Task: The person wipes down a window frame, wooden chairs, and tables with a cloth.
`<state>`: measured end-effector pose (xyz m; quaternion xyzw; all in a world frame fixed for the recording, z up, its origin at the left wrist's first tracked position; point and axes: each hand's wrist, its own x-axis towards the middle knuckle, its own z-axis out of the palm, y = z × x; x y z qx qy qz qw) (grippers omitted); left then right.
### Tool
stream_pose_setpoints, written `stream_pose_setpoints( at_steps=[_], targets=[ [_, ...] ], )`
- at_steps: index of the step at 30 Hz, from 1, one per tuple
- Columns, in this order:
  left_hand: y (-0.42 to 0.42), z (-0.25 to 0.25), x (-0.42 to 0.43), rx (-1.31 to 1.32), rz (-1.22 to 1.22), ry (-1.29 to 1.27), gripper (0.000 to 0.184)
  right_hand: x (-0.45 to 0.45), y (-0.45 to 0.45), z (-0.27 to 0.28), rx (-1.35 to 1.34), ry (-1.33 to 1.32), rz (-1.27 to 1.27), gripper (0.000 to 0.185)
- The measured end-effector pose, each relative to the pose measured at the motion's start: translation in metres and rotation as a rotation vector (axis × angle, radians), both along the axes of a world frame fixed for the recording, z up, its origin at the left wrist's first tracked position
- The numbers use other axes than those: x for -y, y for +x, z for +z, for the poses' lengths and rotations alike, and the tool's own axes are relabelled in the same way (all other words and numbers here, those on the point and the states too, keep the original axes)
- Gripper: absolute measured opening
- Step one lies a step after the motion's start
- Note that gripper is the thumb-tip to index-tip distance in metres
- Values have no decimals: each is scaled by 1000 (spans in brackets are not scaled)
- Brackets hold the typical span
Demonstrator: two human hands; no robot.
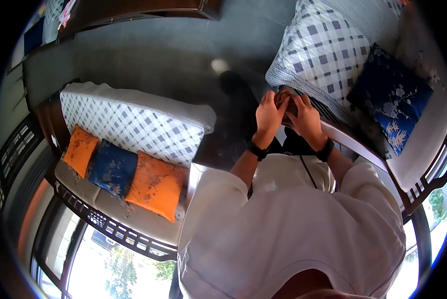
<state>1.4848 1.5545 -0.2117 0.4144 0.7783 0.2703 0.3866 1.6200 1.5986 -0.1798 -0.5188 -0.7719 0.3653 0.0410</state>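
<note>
My left hand (268, 117) and my right hand (305, 118) are close together in front of my body, beside the dark wooden arm of a sofa. Between them is a small reddish-brown object (282, 97), too small and shadowed to name. The fingers of both hands are bent round it, with the thumbs pointing inward. A dark band sits on each wrist. My fingers partly cover the object.
On the right, a sofa with a checked cover (323, 50) holds a navy floral cushion (393, 97). At left stands another sofa with orange (156, 184) and blue cushions (112, 169). Dark wooden furniture (133, 10) is at the top; windows are behind.
</note>
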Motion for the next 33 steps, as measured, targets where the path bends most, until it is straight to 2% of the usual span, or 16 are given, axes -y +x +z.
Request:
stream_pose_setpoints(
  at_steps=[3,6,9,11,13,17,18,21,23,25,26,30,33],
  targets=[
    [-64,-6,-21,140,65,13,35,-19,-64,-9,26,-55,-30,53],
    [-134,-25,-43,56,44,176,33,-40,-135,-19,8,-72,-94,54],
    [-208,-29,-66,274,214,93,32,-65,-209,-14,-162,-75,-105,56],
    [-255,-27,-83,209,230,129,34,-86,-251,-15,-257,-134,-97,61],
    [-294,-17,-104,302,291,92,34,-108,-284,-25,-392,-141,-96,65],
    [-351,-13,-146,490,338,149,33,-137,-335,-69,-681,-403,-262,64],
    [-366,-14,-157,504,320,99,33,-151,-353,-58,-843,-598,-342,60],
    [-400,-43,-187,547,318,218,33,-200,-384,-65,-841,-747,-290,57],
    [-428,-65,-206,542,214,182,35,-234,-406,-68,-694,-656,-251,54],
    [-461,-81,-228,545,127,127,35,-268,-430,-82,-519,-376,-95,52],
    [-477,-92,-239,495,87,134,39,-279,-445,-96,-557,-299,-104,50],
    [-527,-120,-288,285,57,166,54,-323,-504,-136,-385,-119,-5,51],
    [-556,-151,-329,123,-46,187,62,-345,-537,-166,-298,124,63,53]
  ],
)
